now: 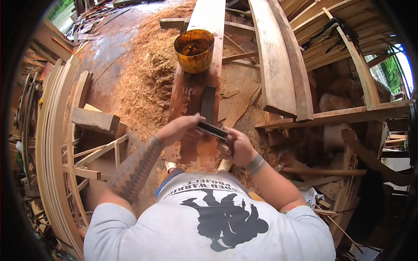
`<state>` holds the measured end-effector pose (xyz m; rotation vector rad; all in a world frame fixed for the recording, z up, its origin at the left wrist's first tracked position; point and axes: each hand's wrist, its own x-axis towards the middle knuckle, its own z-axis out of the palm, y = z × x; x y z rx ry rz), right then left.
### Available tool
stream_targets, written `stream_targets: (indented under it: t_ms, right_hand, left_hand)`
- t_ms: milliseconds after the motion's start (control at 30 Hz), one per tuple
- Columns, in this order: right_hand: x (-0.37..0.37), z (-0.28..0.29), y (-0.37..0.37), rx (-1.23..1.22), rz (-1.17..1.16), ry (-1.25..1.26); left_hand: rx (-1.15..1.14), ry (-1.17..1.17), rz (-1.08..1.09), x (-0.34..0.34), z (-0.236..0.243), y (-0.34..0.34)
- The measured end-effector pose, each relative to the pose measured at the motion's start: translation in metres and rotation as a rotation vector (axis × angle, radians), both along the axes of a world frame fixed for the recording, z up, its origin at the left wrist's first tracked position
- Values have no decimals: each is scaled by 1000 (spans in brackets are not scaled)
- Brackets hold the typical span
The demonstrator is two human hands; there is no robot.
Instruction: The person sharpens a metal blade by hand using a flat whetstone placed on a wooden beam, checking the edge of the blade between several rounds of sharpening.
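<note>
Both hands hold a slim, dark, flat bar with a pale shiny edge (pixel 212 130); its exact kind I cannot make out. My left hand (pixel 183 129) grips its left end, thumb along the top. At the other end, the fingers of my right hand (pixel 236 144) close around it. Under and just beyond the hands, a dark rectangular slab (pixel 208 101) lies lengthwise on a reddish, wet-stained plank (pixel 185 95). Farther along the plank stands a round, yellow-brown stained tub (pixel 194 51), dark and wet inside.
Wood shavings (pixel 150 80) heap left of the plank. Two thick boards (pixel 276 65) reach in from the far right, above a wooden rail (pixel 331 115). At left, a squared timber block (pixel 95 119) sits near tall stacked strips (pixel 52 130). My feet flank the plank's near end.
</note>
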<state>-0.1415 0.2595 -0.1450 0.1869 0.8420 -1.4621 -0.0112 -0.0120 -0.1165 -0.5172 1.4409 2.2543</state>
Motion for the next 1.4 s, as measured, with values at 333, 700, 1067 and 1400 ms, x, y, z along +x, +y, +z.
stream_targets:
  t_ms: [333,700,1067,1400]
  right_hand:
    - [24,121,-14,-284,140,43]
    - [44,158,-14,-484,156,96]
    - [59,156,-19,-689,140,87]
    - [64,146,-12,-703,61,53]
  left_hand:
    - [-268,473,292,35,91,25]
    - [-152,601,375,50,137,37]
    - [-34,677,417,52,143,44]
    - [102,590,418,46,126,53]
